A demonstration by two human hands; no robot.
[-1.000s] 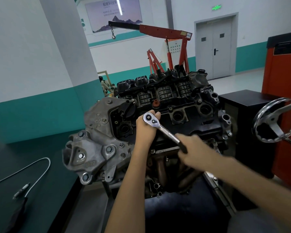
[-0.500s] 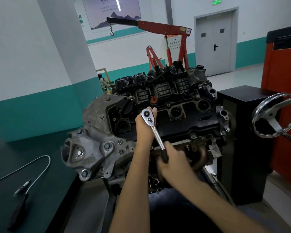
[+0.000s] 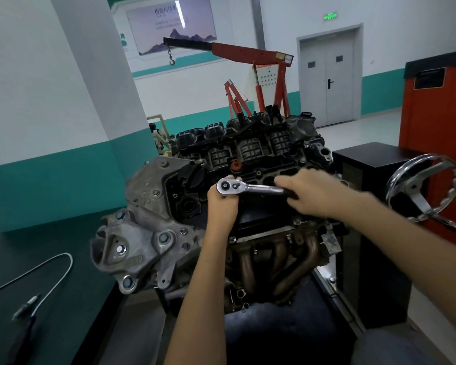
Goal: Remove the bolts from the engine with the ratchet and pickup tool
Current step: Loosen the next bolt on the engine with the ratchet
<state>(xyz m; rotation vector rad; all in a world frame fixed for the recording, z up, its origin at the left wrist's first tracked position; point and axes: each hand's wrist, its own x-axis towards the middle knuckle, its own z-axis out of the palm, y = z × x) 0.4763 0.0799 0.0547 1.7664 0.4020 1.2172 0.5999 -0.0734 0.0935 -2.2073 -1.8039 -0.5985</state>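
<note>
Ratchet lies level across the engine: left hand wraps its head, right hand grips the handle. Pressing the head square while swinging should prevent slipping.

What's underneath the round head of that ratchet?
The left hand grips just below the ratchet head, over the engine. Whatever it fits onto is covered by that hand.

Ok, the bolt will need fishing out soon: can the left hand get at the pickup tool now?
Probably yes: the pickup tool lies uncovered on the bench to its left, but the left hand grips the head of the ratchet and must let go first.
</note>
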